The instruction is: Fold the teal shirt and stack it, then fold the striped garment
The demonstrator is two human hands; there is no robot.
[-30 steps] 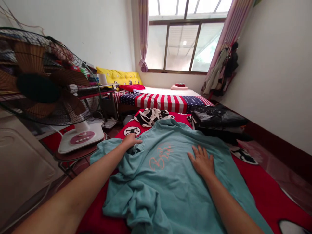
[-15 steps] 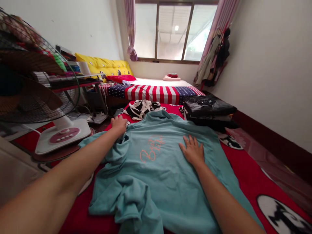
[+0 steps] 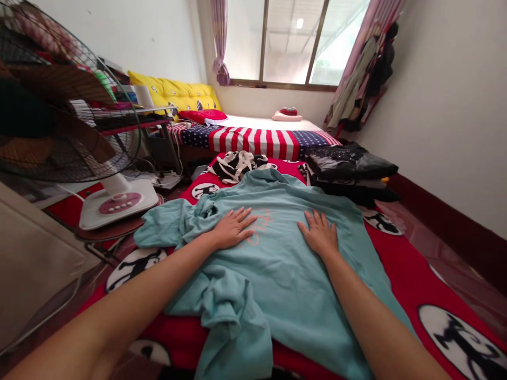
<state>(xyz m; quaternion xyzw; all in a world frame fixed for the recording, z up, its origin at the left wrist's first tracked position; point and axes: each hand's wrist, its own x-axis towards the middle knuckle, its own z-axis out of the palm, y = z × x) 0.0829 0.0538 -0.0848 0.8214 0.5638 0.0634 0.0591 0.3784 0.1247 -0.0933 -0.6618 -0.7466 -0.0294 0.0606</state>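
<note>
Covering red blanket (image 3: 400, 274): teal shirt (image 3: 285, 264)

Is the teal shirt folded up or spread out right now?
Mostly spread out: the teal shirt lies open on the red blanket, both hands flat on it; its near-left part is bunched.

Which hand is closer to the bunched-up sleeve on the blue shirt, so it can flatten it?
Probably the left. The left hand lies flat on the teal shirt right beside the bunched sleeve. The right hand presses the shirt's other side, farther from that sleeve.
</note>
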